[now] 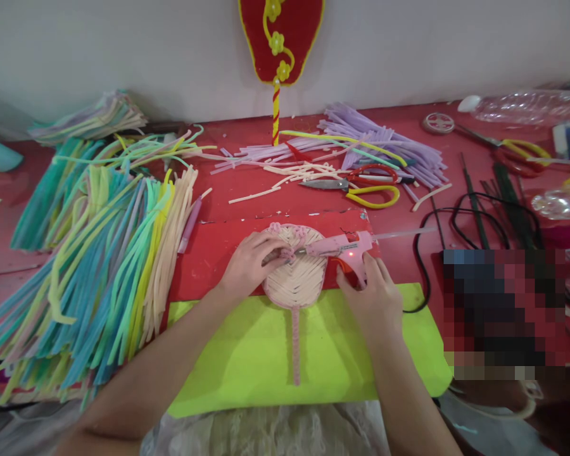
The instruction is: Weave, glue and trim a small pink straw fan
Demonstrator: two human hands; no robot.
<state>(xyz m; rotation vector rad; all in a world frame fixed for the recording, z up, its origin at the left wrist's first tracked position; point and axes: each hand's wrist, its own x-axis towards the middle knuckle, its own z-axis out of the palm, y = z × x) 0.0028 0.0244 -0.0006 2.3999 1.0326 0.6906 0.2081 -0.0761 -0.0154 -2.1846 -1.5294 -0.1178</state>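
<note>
My right hand (pixel 373 285) is wrapped round the handle of a pink glue gun (pixel 339 247), whose small light glows and whose clear glue stick (pixel 403 233) sticks out behind. Its nozzle points left, towards my left hand (pixel 254 259). The left fingertips pinch a small pink piece (pixel 287 253) at the nozzle's tip; its exact shape is too small to tell. Beneath both lies a round cream fan (pixel 294 288) made of pipe cleaners, with a pink rim and a pink handle (pixel 296 348). Small pink flowers (pixel 276 227) sit along its top edge.
Bundles of coloured pipe cleaners (pixel 99 272) fill the left side. Purple pipe cleaners (pixel 370 142) and scissors (pixel 351 187) lie behind the fan. A lime-green sheet (pixel 237 367) covers the front edge. A black cord (pixel 418 253) loops on the right. A red fan (pixel 278 44) stands upright behind.
</note>
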